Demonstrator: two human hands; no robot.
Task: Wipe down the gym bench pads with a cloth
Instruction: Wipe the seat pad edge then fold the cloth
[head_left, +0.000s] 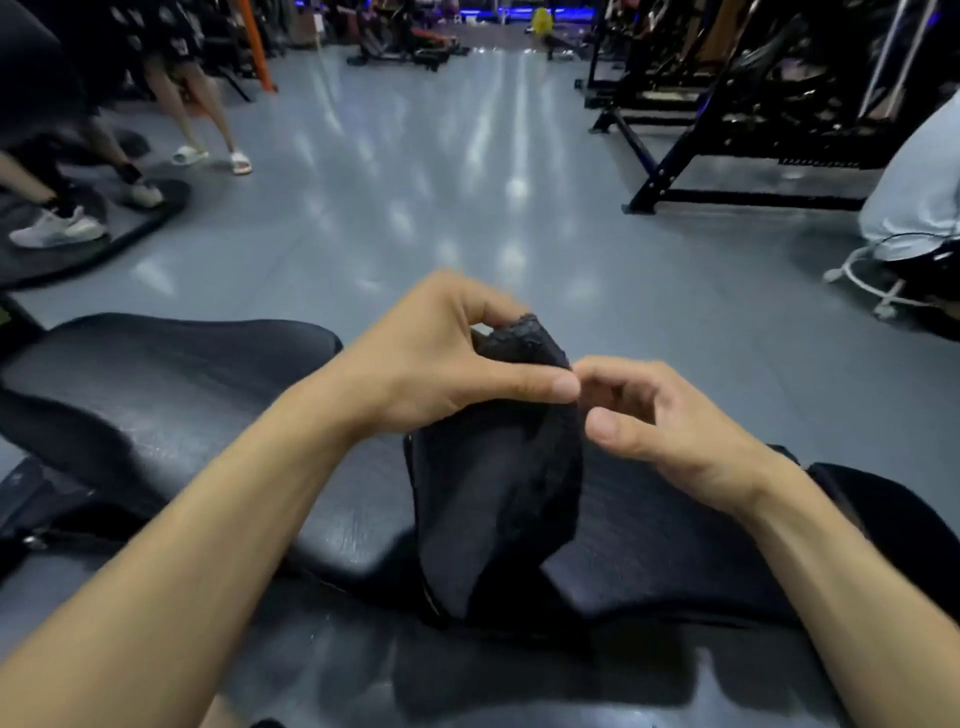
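The left hand (441, 358) pinches the top edge of a dark cloth (498, 488) between thumb and curled fingers, closed on the fabric. The right hand (670, 426) is just beside it, fingers loosely curled and thumb extended at the cloth's upper right corner; whether it actually grips the fabric cannot be determined. The cloth hangs in folds from the left hand in front of the black bench pads (171, 384), its lower end reaching down toward the pad surface; contact cannot be confirmed.

Task status, as a judgement: the cloth is being gathered or folded in the air, not pressed flat against a pad, so wiping is not under way at this moment. The pad surfaces show light reflections but no visible streaks or damp tracks, so no wiped area can be identified. The full wipe of the pads is assumed to remain.

Other persons' feet (57, 228) stand on the grey floor (415, 208) at left, well apart from the work area.
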